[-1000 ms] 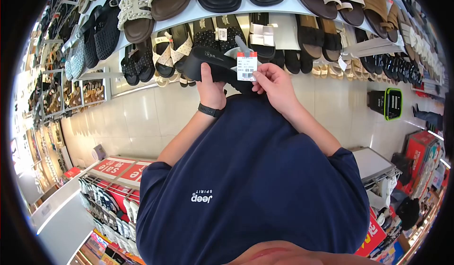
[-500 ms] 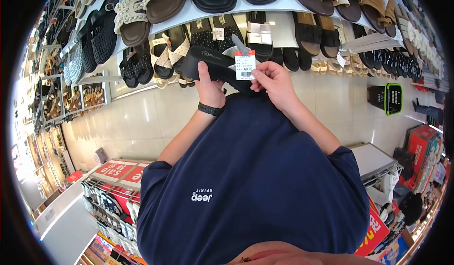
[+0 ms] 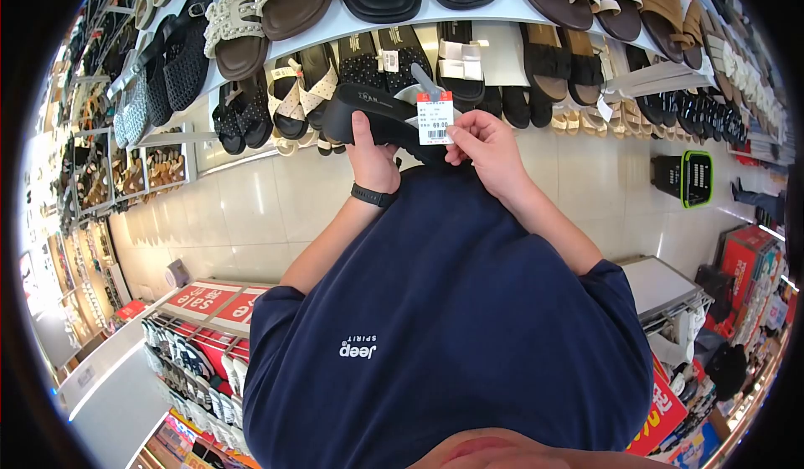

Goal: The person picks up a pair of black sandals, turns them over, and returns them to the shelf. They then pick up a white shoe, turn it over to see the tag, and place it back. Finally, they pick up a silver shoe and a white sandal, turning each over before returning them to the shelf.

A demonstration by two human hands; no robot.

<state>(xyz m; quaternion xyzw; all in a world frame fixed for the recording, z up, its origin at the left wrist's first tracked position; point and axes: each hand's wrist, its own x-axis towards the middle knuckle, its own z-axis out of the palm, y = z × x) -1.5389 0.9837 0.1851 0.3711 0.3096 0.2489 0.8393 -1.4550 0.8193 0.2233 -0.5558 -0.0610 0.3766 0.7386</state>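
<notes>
My left hand, with a black band at the wrist, is closed round the side of a black thick-soled sandal, thumb on top of the footbed. The sandal has a pale strap at its right end. Between the thumb and fingers of my right hand is the lower right edge of a white and red price tag that reads 69.00. The tag faces up and covers part of the strap. A grey tab shows just above the tag.
Beyond my hands, sandals stand on an upper shelf and on lower ones. A black and green basket is on the tiled floor at the right. Behind, at the lower left, red sale signs top a rack. A person's leg shows at the far right.
The sandal and tag have shifted very slightly in view. Both hands keep the same hold.
</notes>
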